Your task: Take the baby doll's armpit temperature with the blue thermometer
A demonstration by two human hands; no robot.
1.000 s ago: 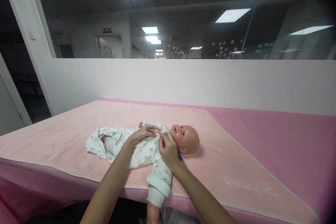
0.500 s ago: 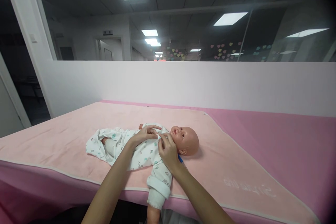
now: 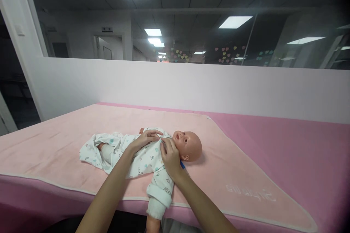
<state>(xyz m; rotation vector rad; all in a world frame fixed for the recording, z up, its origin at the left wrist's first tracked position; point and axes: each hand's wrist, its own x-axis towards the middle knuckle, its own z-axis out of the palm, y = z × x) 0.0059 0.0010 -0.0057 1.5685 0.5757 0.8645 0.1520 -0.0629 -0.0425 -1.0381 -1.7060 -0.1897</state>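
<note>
A baby doll [image 3: 188, 145] lies on its back on a pale pink blanket [image 3: 68, 142], head to the right. It wears a white printed romper [image 3: 142, 158]. My left hand [image 3: 144, 138] rests on the doll's chest with fingers pinched on the romper fabric near the collar. My right hand [image 3: 169, 156] is beside it, fingers pinched on the same collar edge just under the doll's chin. One sleeved doll arm [image 3: 158, 196] hangs over the near table edge.
The blanket covers a darker pink table [image 3: 300, 153] that stretches right. A white half wall [image 3: 191, 87] with glass above runs behind it. A dark doorway [image 3: 13, 91] opens at the left.
Both hands stay pinched at the romper's collar with small finger shifts. The view has drifted slightly, so the doll sits a little further left.
</note>
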